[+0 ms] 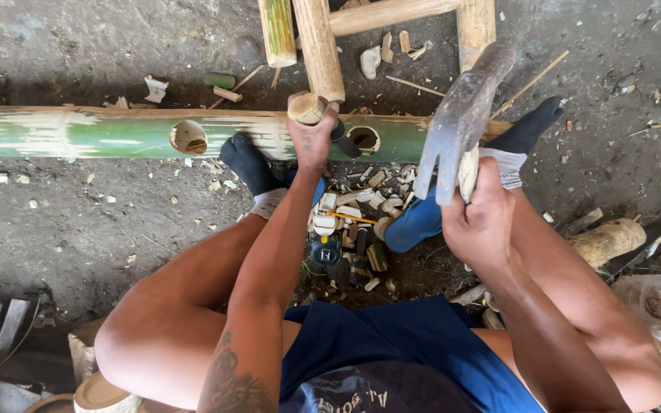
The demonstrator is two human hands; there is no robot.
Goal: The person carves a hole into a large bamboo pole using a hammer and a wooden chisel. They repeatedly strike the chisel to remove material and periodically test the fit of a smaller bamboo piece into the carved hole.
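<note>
**A:** So where are they at here? Looks like a chiselling job on that long green bamboo pole (116,134) lying across the floor (78,229).

**B:** Yeah, I'd say mid-strike on a hole. The left hand (311,138) has its fingers clamped round a short wooden-handled chisel (307,108), held pretty much upright with its end down at the pole, just left of the round hole (364,139). There's another cut hole (189,136) further left on the same pole. The right hand (480,218) has its fingers wrapped tight on a claw hammer (460,115), head raised up and to the right of the chisel, not touching it.

**A:** And the pole's not clamped?

**B:** Nope, looks like both feet in dark socks (248,162) are resting against it, one each side of the hands. Pile of pale wood chips (353,203) on the floor near the person, between the feet.

**A:** So what does the next move need?

**B:** My guess: the hammer has to come down square on the chisel's top, which sits right above the left fingers, so not much room for a miss. Chisel wants to stay upright and the feet need to keep the pole from rolling.
</note>
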